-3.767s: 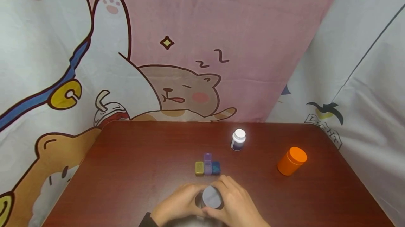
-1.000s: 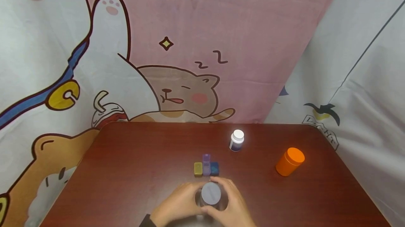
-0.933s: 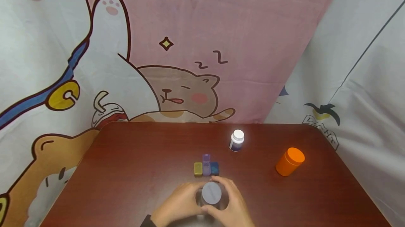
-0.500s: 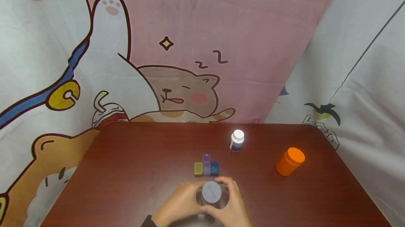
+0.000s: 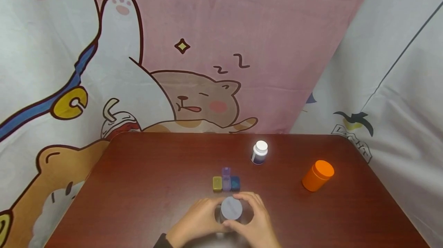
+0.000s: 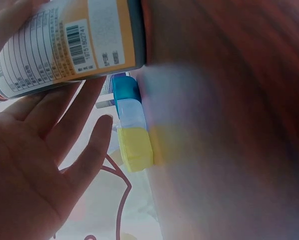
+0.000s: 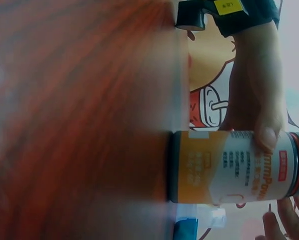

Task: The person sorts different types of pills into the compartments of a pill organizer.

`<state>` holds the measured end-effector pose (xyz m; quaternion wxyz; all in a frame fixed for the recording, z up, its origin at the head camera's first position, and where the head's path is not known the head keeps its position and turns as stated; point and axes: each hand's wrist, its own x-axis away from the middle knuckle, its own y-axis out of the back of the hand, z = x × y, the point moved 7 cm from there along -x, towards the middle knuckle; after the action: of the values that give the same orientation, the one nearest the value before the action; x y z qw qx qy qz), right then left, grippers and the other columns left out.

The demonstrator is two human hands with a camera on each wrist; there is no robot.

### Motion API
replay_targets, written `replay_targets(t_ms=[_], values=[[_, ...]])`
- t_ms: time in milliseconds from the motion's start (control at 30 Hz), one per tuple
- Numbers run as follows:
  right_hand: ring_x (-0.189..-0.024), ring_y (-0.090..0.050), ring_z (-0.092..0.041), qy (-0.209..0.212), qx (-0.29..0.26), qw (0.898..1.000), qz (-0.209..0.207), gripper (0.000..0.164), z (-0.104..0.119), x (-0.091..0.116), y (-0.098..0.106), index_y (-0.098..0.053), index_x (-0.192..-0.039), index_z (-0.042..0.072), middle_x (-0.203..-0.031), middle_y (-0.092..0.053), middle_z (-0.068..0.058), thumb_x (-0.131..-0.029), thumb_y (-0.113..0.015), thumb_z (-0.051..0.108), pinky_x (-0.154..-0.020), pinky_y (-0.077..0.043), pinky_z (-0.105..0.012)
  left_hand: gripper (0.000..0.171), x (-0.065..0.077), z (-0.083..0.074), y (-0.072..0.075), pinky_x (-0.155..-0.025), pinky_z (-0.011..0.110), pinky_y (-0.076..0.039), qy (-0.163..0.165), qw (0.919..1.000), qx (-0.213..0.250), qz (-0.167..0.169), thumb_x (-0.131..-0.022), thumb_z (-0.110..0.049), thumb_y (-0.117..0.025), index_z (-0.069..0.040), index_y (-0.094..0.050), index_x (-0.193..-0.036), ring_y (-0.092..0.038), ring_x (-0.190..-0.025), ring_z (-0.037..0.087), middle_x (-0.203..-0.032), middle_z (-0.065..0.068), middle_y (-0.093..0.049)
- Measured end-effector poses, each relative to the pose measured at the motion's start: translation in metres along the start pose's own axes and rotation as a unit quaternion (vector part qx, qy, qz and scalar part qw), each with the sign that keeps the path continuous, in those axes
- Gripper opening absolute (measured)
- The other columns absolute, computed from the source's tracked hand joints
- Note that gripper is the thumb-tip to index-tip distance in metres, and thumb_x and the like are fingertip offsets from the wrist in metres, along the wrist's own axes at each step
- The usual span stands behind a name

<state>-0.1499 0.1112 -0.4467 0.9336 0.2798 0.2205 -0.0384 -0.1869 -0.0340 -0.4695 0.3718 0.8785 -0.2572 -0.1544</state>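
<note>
An upright pill bottle with a grey cap (image 5: 231,208) stands at the table's near middle. Its white and orange label (image 7: 234,167) carries print and, in the left wrist view, a barcode (image 6: 78,45). My left hand (image 5: 200,217) grips the body from the left, its thumb (image 7: 267,134) across the label. The right hand (image 5: 256,217) curls round the cap from the right, index finger at the far side and thumb at the near side. Just beyond sits a small pill organizer with yellow (image 5: 217,183), purple (image 5: 226,183) and blue (image 5: 235,183) compartments; the purple lid stands open.
A white bottle with a dark lower label (image 5: 259,152) stands farther back, right of the middle. To the right is an orange jar (image 5: 317,176). The dark red-brown table (image 5: 149,171) ends at a printed cartoon cloth (image 5: 277,48).
Compared with 3.8 s ago, my right fingers have shifted round the cap and bow wider from its right side. My left hand and the bottle stay nearly in place.
</note>
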Motion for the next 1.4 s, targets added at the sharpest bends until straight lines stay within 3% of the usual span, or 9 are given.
replay_targets(t_ms=[167, 333, 433, 633, 867, 1133, 1400], values=[[-0.11, -0.057, -0.006, 0.056, -0.037, 0.996, 0.051, 0.059, 0.003, -0.005, 0.0, -0.064, -0.123, 0.024, -0.119, -0.064, 0.012, -0.07, -0.087, 0.034, -0.094, -0.048, -0.024, 0.052, 0.0, 0.0, 0.0, -0.069, 0.019, -0.045, -0.008, 0.9999, 0.015, 0.003, -0.072, -0.048, -0.081, -0.024, -0.068, -0.116, -0.055, -0.076, -0.007, -0.09, -0.022, -0.067], [-0.111, -0.059, -0.012, 0.15, -0.056, 0.982, 0.097, 0.059, 0.006, -0.012, 0.003, -0.063, -0.127, 0.011, -0.12, -0.065, 0.001, -0.074, -0.084, 0.028, -0.099, -0.045, -0.02, 0.053, -0.001, 0.002, 0.0, -0.071, 0.019, -0.046, -0.008, 0.9995, 0.027, 0.017, -0.073, -0.051, -0.081, -0.025, -0.067, -0.117, -0.056, -0.078, -0.009, -0.091, -0.023, -0.067], [-0.112, -0.06, -0.012, 0.169, -0.053, 0.976, 0.13, 0.059, 0.005, -0.017, 0.004, -0.063, -0.128, 0.013, -0.121, -0.066, 0.002, -0.075, -0.084, 0.028, -0.099, -0.047, -0.022, 0.056, -0.002, 0.002, -0.001, -0.073, 0.02, -0.048, -0.008, 0.9994, 0.025, 0.024, -0.074, -0.053, -0.08, -0.026, -0.066, -0.121, -0.058, -0.083, -0.008, -0.096, -0.022, -0.068], [-0.11, -0.061, -0.011, 0.183, -0.049, 0.958, 0.216, 0.056, 0.005, -0.032, 0.002, -0.065, -0.127, 0.015, -0.121, -0.068, 0.005, -0.076, -0.081, 0.033, -0.094, -0.052, -0.03, 0.058, -0.002, 0.002, 0.0, -0.076, 0.021, -0.049, -0.012, 0.9993, 0.025, 0.027, -0.072, -0.049, -0.082, -0.025, -0.066, -0.122, -0.06, -0.088, -0.006, -0.101, -0.02, -0.069], [-0.117, -0.058, -0.009, 0.155, -0.043, 0.942, 0.296, 0.057, 0.003, -0.037, 0.0, -0.061, -0.132, 0.023, -0.127, -0.064, 0.011, -0.079, -0.076, 0.038, -0.099, -0.049, -0.031, 0.061, -0.001, 0.003, -0.001, -0.076, 0.021, -0.048, -0.016, 0.9992, 0.027, 0.023, -0.071, -0.048, -0.083, -0.024, -0.065, -0.124, -0.059, -0.089, -0.006, -0.102, -0.02, -0.069], [-0.122, -0.054, -0.013, 0.194, -0.055, 0.929, 0.31, 0.05, 0.012, -0.033, 0.0, -0.055, -0.137, 0.019, -0.133, -0.061, 0.005, -0.089, -0.068, 0.027, -0.104, -0.046, -0.032, 0.061, -0.002, 0.003, -0.004, -0.075, 0.02, -0.049, -0.021, 0.9991, 0.025, 0.029, -0.072, -0.046, -0.083, -0.023, -0.063, -0.125, -0.059, -0.088, -0.007, -0.102, -0.019, -0.069], [-0.123, -0.052, -0.013, 0.206, -0.058, 0.925, 0.315, 0.051, 0.014, -0.03, -0.004, -0.053, -0.139, 0.018, -0.136, -0.059, 0.004, -0.09, -0.067, 0.023, -0.104, -0.045, -0.031, 0.066, -0.001, 0.004, -0.003, -0.079, 0.022, -0.05, -0.016, 0.9991, 0.023, 0.031, -0.072, -0.047, -0.083, -0.022, -0.061, -0.129, -0.06, -0.093, -0.006, -0.106, -0.018, -0.069]])
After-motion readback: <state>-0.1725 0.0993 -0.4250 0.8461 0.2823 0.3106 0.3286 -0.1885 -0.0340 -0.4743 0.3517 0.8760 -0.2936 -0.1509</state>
